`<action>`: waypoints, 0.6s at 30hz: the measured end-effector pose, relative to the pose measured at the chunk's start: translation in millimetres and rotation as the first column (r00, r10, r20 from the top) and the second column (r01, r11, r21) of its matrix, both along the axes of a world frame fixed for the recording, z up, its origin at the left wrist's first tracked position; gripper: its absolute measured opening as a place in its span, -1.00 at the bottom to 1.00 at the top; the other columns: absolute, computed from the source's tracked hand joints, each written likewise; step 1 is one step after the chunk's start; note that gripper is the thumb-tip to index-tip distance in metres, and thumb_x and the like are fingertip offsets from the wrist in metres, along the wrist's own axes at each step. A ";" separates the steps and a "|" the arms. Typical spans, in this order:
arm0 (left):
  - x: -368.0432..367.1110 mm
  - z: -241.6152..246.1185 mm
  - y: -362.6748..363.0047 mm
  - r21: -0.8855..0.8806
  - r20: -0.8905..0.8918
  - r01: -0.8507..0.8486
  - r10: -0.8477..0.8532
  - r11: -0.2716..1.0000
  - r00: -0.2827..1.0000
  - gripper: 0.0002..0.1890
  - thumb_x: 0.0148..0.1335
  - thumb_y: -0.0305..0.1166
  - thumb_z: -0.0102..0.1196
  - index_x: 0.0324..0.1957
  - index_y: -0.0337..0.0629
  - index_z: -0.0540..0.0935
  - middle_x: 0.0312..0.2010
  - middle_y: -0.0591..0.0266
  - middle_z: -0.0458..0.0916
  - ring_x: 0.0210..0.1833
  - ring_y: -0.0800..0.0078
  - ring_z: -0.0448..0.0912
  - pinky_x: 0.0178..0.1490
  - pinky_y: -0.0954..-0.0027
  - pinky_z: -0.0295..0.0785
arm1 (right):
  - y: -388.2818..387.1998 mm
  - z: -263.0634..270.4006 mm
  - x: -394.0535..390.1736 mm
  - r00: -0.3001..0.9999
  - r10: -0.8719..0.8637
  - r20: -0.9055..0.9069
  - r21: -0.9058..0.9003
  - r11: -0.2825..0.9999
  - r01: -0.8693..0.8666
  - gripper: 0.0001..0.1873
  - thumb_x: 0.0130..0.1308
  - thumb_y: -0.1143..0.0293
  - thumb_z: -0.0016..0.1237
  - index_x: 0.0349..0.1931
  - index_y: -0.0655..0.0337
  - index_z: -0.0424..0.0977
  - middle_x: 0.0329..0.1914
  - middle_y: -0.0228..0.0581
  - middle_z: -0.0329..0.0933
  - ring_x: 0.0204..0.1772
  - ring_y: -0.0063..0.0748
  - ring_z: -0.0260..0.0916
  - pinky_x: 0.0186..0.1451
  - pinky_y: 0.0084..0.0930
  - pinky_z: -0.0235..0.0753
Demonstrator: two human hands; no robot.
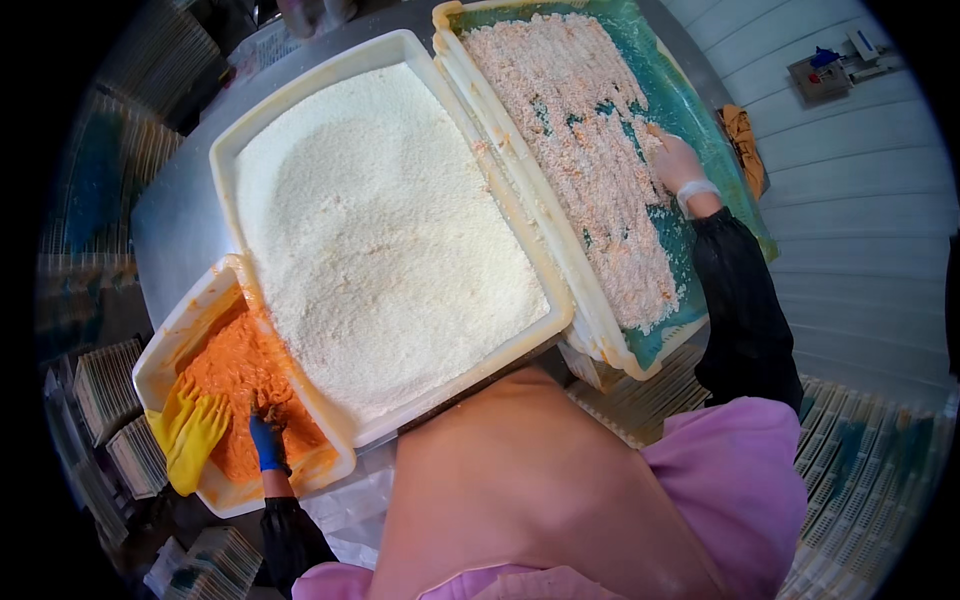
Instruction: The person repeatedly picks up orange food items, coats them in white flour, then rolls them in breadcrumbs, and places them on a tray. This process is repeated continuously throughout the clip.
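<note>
My left hand point(268, 441), in a blue glove with smeared fingers, reaches into a white plastic tub point(174, 352) of wet orange mixture point(244, 360). Its fingertips touch the mixture; whether they grip any is hidden. A yellow rubber glove point(193, 442) lies over the tub's outer rim beside it. My right hand point(675, 163), in a clear disposable glove, is at the right side of a layer of crumb-coated pieces point(562, 97) on green mesh point(682, 90). Its fingertips meet the pieces, and their grip is unclear. Between my hands sits a white tray point(225, 176) of pale crumbs point(360, 195).
The mesh-lined tray point(615, 352) rests on other stacked trays. Beneath the tubs is a metal table point(180, 202). Stacked slatted trays point(112, 390) stand at left and lower right. A panelled wall point(847, 202) rises at right, with a brown cloth point(742, 146) near the table edge.
</note>
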State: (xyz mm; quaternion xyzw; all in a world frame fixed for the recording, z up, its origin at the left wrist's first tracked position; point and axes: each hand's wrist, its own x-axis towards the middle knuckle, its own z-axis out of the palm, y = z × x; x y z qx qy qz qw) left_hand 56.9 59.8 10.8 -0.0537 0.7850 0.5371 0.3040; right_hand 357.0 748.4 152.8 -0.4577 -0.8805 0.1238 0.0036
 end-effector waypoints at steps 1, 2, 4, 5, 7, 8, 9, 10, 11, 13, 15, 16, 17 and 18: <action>-1.2 -4.5 -6.8 -0.169 -0.104 0.089 -0.108 0.982 0.989 -0.50 0.09 -0.66 -0.16 0.12 -0.10 0.34 -0.15 0.18 0.47 -0.22 0.47 0.46 -0.31 0.56 0.40 | 0.0 0.6 0.6 0.999 -0.018 -0.049 -0.020 1.000 0.017 -0.58 0.16 0.41 -0.27 0.08 0.13 0.29 -0.05 0.14 0.35 -0.03 -0.02 0.33 0.01 -0.35 0.31; -5.5 -14.1 -19.3 -0.341 -0.186 0.157 -0.230 0.927 0.955 -0.50 0.06 -0.67 -0.16 0.10 -0.11 0.38 -0.15 0.12 0.47 -0.18 0.40 0.46 -0.27 0.52 0.40 | 1.4 -5.3 1.2 0.990 0.014 -0.137 -0.039 0.999 -0.019 -0.59 0.16 0.42 -0.26 0.07 0.09 0.31 -0.06 0.11 0.36 -0.05 -0.02 0.34 0.01 -0.35 0.31; -7.0 -14.7 -15.4 -0.662 -0.316 0.234 -0.548 0.712 0.774 -0.53 0.01 -0.67 -0.15 0.03 -0.15 0.44 -0.14 -0.01 0.47 -0.10 0.24 0.44 -0.16 0.42 0.39 | 3.3 -11.2 -0.5 0.947 0.069 -0.313 -0.054 0.994 -0.090 -0.60 0.15 0.43 -0.25 0.05 0.01 0.35 -0.07 0.05 0.36 -0.09 -0.03 0.35 0.01 -0.34 0.31; -7.4 -15.5 -12.5 -0.801 -0.334 0.219 -0.719 0.558 0.610 -0.56 -0.02 -0.66 -0.14 -0.02 -0.18 0.48 -0.13 -0.07 0.46 -0.06 0.16 0.41 -0.10 0.36 0.37 | 2.4 -11.8 -1.6 0.957 0.087 -0.278 0.029 0.996 -0.082 -0.60 0.15 0.44 -0.25 0.04 -0.01 0.36 -0.07 0.01 0.35 -0.09 -0.04 0.34 0.02 -0.34 0.31; -6.0 -8.2 6.8 -0.913 -0.270 0.167 -0.859 0.371 0.434 -0.61 -0.04 -0.62 -0.11 -0.09 -0.22 0.52 -0.11 -0.15 0.43 -0.01 0.02 0.36 0.00 0.24 0.32 | -10.4 -10.1 -10.5 0.974 0.108 -0.199 0.191 0.979 -0.070 -0.61 0.14 0.46 -0.24 0.01 -0.06 0.39 -0.07 -0.06 0.34 -0.09 -0.06 0.34 0.03 -0.34 0.30; -5.0 -1.1 19.3 -0.918 -0.246 0.176 -0.860 0.354 0.447 -0.64 -0.04 -0.60 -0.10 -0.12 -0.22 0.53 -0.10 -0.18 0.42 0.00 -0.04 0.34 0.04 0.18 0.28 | -8.7 -14.3 -12.9 0.973 0.110 -0.205 0.173 0.982 -0.074 -0.61 0.14 0.45 -0.23 0.01 -0.08 0.39 -0.07 -0.09 0.33 -0.08 -0.06 0.33 0.03 -0.34 0.30; -3.6 3.7 26.3 -0.923 -0.223 0.184 -0.859 0.339 0.461 -0.66 -0.04 -0.58 -0.09 -0.15 -0.23 0.54 -0.09 -0.20 0.40 0.02 -0.09 0.31 0.08 0.12 0.24 | -5.4 -19.3 -15.1 0.971 0.113 -0.211 0.156 0.984 -0.081 -0.60 0.13 0.45 -0.22 0.00 -0.10 0.40 -0.06 -0.11 0.33 -0.07 -0.06 0.33 0.03 -0.34 0.29; -5.6 0.5 24.5 -0.935 -0.202 0.175 -0.870 0.308 0.450 -0.68 -0.04 -0.58 -0.09 -0.17 -0.22 0.54 -0.08 -0.18 0.40 0.02 -0.08 0.32 0.08 0.13 0.24 | -2.1 -23.3 -16.5 0.969 0.117 -0.217 0.140 0.986 -0.087 -0.60 0.12 0.45 -0.21 0.00 -0.12 0.40 -0.06 -0.13 0.32 -0.06 -0.06 0.32 0.04 -0.34 0.29; -9.5 -6.2 19.2 -0.947 -0.181 0.166 -0.881 0.277 0.438 -0.69 -0.03 -0.58 -0.09 -0.18 -0.22 0.55 -0.07 -0.15 0.40 0.03 -0.07 0.32 0.08 0.14 0.25 | 0.8 -25.5 -17.3 0.961 0.139 -0.239 0.126 0.986 -0.111 -0.61 0.14 0.43 -0.20 0.01 -0.10 0.39 -0.05 -0.13 0.32 -0.06 -0.08 0.32 0.04 -0.36 0.28; -11.0 -8.7 17.4 -0.965 -0.122 0.158 -0.894 0.208 0.432 -0.72 -0.02 -0.56 -0.07 -0.21 -0.21 0.55 -0.05 -0.12 0.40 0.04 -0.05 0.32 0.10 0.14 0.23 | 5.0 -29.6 -17.8 0.943 0.177 -0.281 0.097 0.983 -0.155 -0.63 0.17 0.38 -0.19 0.03 -0.04 0.38 -0.04 -0.11 0.33 -0.07 -0.14 0.33 0.05 -0.39 0.27; -10.8 -6.6 20.2 -0.977 -0.053 0.160 -0.894 0.138 0.445 -0.75 -0.02 -0.53 -0.04 -0.23 -0.21 0.56 -0.04 -0.10 0.40 0.06 -0.04 0.30 0.12 0.14 0.21 | 10.5 -27.4 -12.7 0.876 0.142 -0.461 0.016 0.988 -0.152 -0.64 0.22 0.34 -0.20 0.05 0.04 0.35 -0.04 -0.09 0.34 -0.09 -0.18 0.33 0.04 -0.43 0.27; -8.6 -1.3 22.7 -0.965 -0.099 0.174 -0.887 0.196 0.452 -0.76 -0.01 -0.51 -0.03 -0.24 -0.22 0.55 -0.03 -0.08 0.40 0.08 -0.03 0.29 0.13 0.15 0.19 | 13.6 -25.8 -9.4 0.831 0.117 -0.544 -0.025 0.988 -0.155 -0.64 0.24 0.32 -0.20 0.06 0.08 0.34 -0.04 -0.09 0.34 -0.09 -0.21 0.33 0.03 -0.45 0.26; -1.7 13.2 32.8 -0.948 -0.145 0.188 -0.876 0.256 0.459 -0.77 -0.01 -0.49 -0.02 -0.25 -0.23 0.55 -0.03 -0.07 0.40 0.09 -0.02 0.28 0.15 0.15 0.18 | 15.9 -23.2 -3.7 0.840 0.008 -0.542 -0.125 0.988 -0.090 -0.64 0.26 0.31 -0.22 0.07 0.12 0.32 -0.05 -0.08 0.35 -0.09 -0.22 0.33 0.04 -0.46 0.25; 1.7 20.7 39.2 -0.928 -0.190 0.201 -0.863 0.314 0.468 -0.78 0.00 -0.47 -0.01 -0.25 -0.24 0.55 -0.02 -0.06 0.40 0.11 -0.01 0.27 0.16 0.16 0.17 | 15.3 -20.1 3.9 0.842 -0.101 -0.530 -0.225 0.974 -0.025 -0.63 0.28 0.30 -0.24 0.08 0.17 0.30 -0.06 -0.07 0.36 -0.08 -0.24 0.32 0.04 -0.48 0.24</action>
